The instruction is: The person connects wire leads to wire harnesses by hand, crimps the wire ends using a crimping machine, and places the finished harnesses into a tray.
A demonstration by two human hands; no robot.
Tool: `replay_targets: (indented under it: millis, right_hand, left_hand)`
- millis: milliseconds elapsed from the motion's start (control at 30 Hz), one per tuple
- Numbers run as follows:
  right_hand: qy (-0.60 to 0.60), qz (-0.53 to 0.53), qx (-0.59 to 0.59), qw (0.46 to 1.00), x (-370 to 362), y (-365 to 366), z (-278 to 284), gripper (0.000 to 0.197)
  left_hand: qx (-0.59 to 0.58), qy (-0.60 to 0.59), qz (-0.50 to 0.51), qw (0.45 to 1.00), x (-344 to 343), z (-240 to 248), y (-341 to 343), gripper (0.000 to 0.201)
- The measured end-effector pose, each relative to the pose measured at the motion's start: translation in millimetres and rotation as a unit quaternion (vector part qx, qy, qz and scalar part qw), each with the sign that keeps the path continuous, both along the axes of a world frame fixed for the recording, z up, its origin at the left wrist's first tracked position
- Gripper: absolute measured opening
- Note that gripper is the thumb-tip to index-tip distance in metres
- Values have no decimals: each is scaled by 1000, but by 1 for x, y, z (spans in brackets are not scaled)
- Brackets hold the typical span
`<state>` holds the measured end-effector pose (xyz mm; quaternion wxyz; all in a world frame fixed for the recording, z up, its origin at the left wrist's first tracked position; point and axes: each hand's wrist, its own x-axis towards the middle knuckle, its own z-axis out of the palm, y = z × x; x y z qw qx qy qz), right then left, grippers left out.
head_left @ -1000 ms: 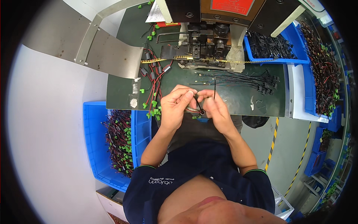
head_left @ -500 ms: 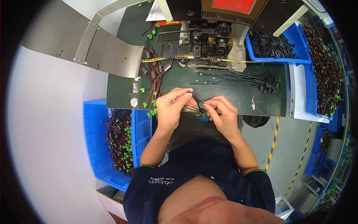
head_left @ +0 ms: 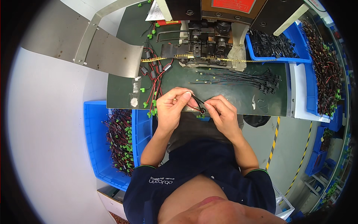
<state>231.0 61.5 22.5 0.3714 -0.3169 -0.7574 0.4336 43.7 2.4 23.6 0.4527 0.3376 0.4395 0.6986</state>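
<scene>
Over the near edge of the bench, a wire lead (head_left: 198, 100) with black and red strands is stretched between my two hands. My left hand (head_left: 172, 108) is closed, with thumb and forefinger pinching one end of the lead. With its fingertips together, my right hand (head_left: 223, 114) grips the lead on the other side. A small dark ring core (head_left: 202, 111) sits on the strands between the hands, and a green connector (head_left: 201, 117) hangs just below it. Fingers hide the ends of the lead.
Behind my hands stands a terminal crimping machine (head_left: 209, 44) fed by a brass strip (head_left: 253, 61). Black leads (head_left: 238, 79) lie on the green bench at right; red-black leads with cores (head_left: 154, 74) at left. Blue bins (head_left: 93, 142) (head_left: 304, 56) flank the bench.
The black strands between my hands are spread into a more open loop. Both hands stay almost in the same place, still pinching the lead.
</scene>
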Motion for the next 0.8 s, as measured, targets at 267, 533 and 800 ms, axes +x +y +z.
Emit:
replay_targets:
  millis: [267, 533, 800]
  right_hand:
    - [97, 27, 25, 995, -20, 13, 6, 6]
    - [186, 76, -304, 931, -28, 8, -4, 9]
    - [217, 116, -342, 907, -26, 19, -5, 11]
  left_hand:
    - [19, 151, 16, 988, 7, 4, -3, 4]
    - [13, 69, 19, 997, 8, -6, 2, 4]
    - [23, 19, -12, 999, 6, -9, 6, 2]
